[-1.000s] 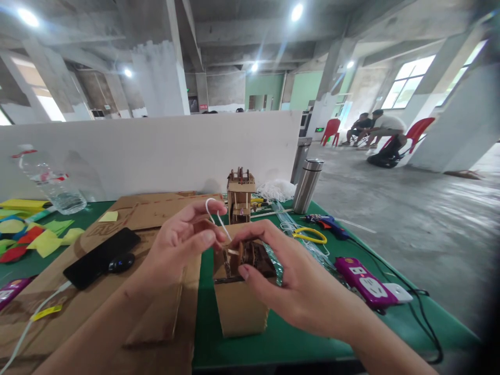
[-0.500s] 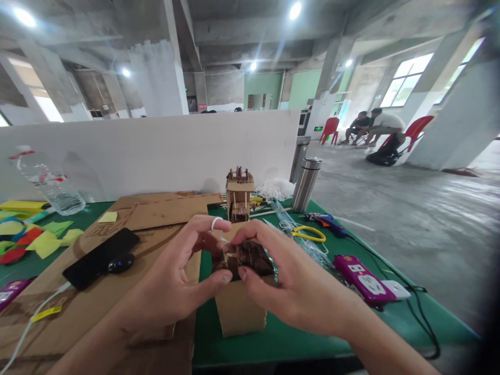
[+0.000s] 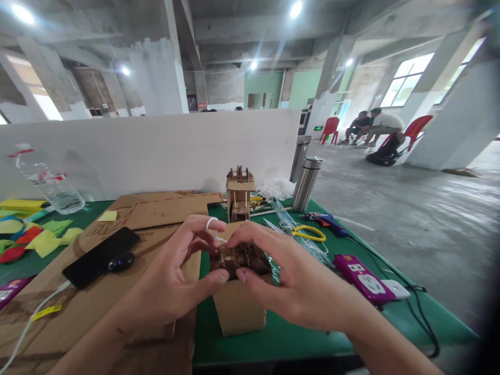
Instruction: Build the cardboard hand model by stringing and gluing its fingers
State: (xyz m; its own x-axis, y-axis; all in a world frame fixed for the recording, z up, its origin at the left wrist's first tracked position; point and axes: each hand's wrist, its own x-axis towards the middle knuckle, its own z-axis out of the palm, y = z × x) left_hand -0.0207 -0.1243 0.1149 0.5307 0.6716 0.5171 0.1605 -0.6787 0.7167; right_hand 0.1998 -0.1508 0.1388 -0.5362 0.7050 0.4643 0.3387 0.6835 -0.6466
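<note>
Green worktop, near its front edge: a small brown cardboard piece sits atop a cardboard box, pinched by left hand and right hand, white loop around the left forefinger.

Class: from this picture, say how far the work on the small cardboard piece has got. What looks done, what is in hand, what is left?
Done: a finished-looking cardboard model stands behind. In hand: left hand and right hand grip a small cardboard assembly atop a cardboard box; white cord loops the left forefinger. Left: the cord looks unfastened.
</note>
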